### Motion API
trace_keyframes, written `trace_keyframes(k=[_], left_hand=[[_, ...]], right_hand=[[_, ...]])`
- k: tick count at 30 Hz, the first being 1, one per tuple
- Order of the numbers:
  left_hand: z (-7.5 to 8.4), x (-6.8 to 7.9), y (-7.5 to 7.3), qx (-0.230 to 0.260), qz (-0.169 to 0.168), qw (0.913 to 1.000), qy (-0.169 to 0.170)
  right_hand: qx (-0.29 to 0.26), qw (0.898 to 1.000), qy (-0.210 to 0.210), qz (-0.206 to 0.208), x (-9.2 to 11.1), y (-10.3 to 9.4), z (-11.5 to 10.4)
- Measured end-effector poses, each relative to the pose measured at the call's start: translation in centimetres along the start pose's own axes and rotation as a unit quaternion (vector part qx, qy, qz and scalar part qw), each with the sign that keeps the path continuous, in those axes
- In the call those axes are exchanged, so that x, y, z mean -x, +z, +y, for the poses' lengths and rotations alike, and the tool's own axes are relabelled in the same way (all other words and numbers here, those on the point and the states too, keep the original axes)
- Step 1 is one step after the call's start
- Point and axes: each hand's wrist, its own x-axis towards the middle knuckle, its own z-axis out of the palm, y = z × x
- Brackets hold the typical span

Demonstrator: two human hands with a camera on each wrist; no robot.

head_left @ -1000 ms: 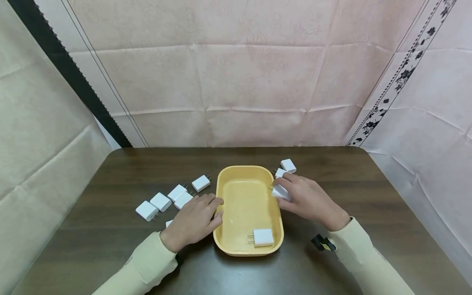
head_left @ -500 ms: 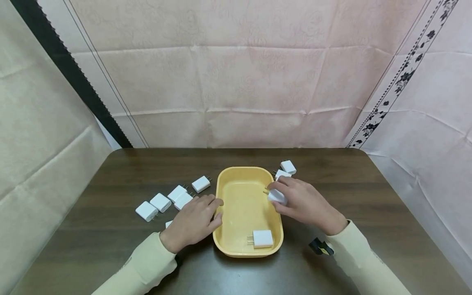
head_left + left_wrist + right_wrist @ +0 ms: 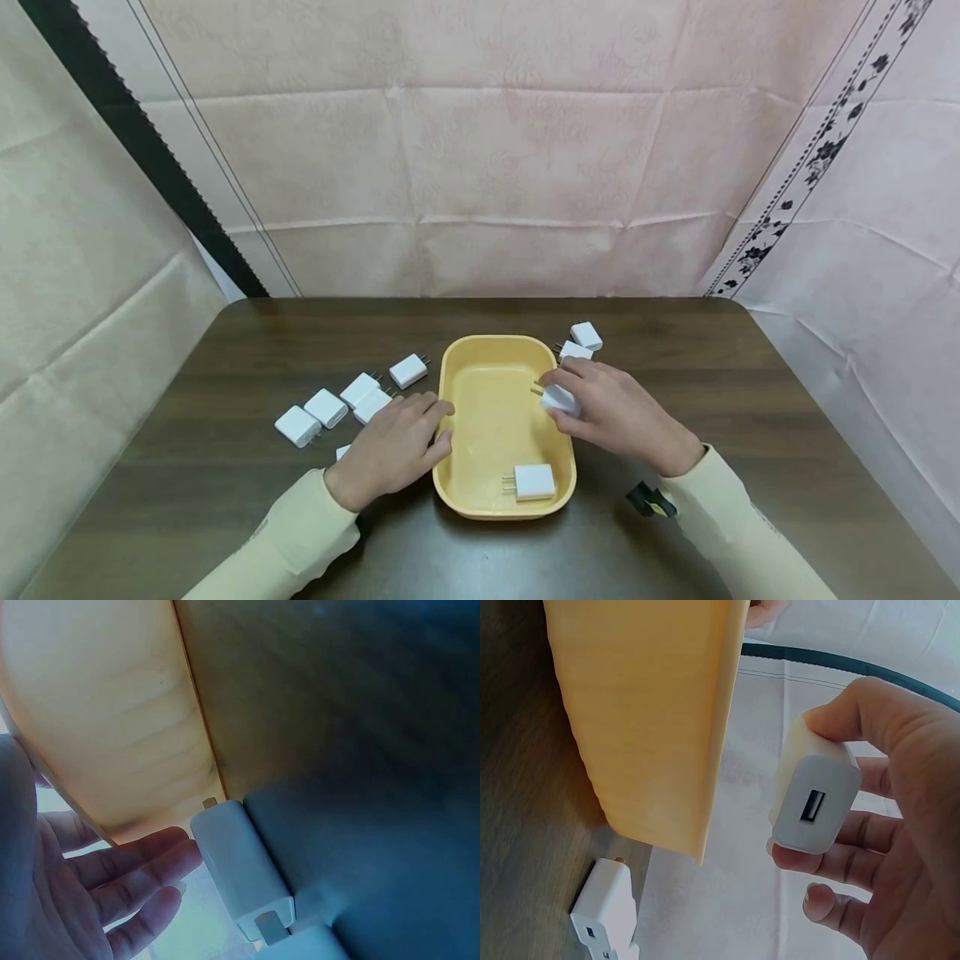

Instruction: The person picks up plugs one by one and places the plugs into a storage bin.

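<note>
My right hand (image 3: pixel 611 408) pinches a white USB wall charger (image 3: pixel 561 401) between thumb and fingers, over the right rim of a yellow plastic tray (image 3: pixel 487 433). The prongs of this charger point left over the tray, while its USB port (image 3: pixel 812 805) faces the right wrist camera. Another white charger (image 3: pixel 534 482) lies inside, near the tray's front end. My left hand (image 3: pixel 397 450) rests at the left rim, fingers loosely extended. In the left wrist view, its fingertips come right up to a charger (image 3: pixel 240 862) outside the tray wall.
Several white chargers (image 3: pixel 326 408) lie left of the tray on the brown wooden table (image 3: pixel 187 492), one partly hidden by the left hand. Beyond the right hand lie two more, the farther charger (image 3: pixel 587 336) near the back edge. Pale cloth (image 3: pixel 510 158) hangs behind the table.
My right hand has carried its charger a little left and toward me, from beside the tray to over its right rim. The left hand stays in place.
</note>
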Motion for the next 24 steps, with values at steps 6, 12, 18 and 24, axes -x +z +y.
trace_keyframes(k=[6, 12, 18, 24], left_hand=[[0.12, -0.05, -0.13, 0.004, -0.003, 1.0, -0.007], [0.13, 0.01, -0.14, 0.0, -0.002, 1.0, -0.005], [0.16, -0.03, -0.1, 0.0, -0.005, 0.9999, -0.009], [0.18, -0.01, -0.15, 0.003, -0.007, 0.9999, -0.01]], right_hand=[[0.006, 1.0, -0.017, 0.008, 0.01, -0.11, -0.07], [0.009, 1.0, -0.024, 0.011, -0.01, 0.01, -0.06], [0.006, 1.0, -0.026, 0.011, -0.03, -0.14, -0.19], [0.005, 0.999, -0.03, 0.012, 0.02, -0.21, -0.43]])
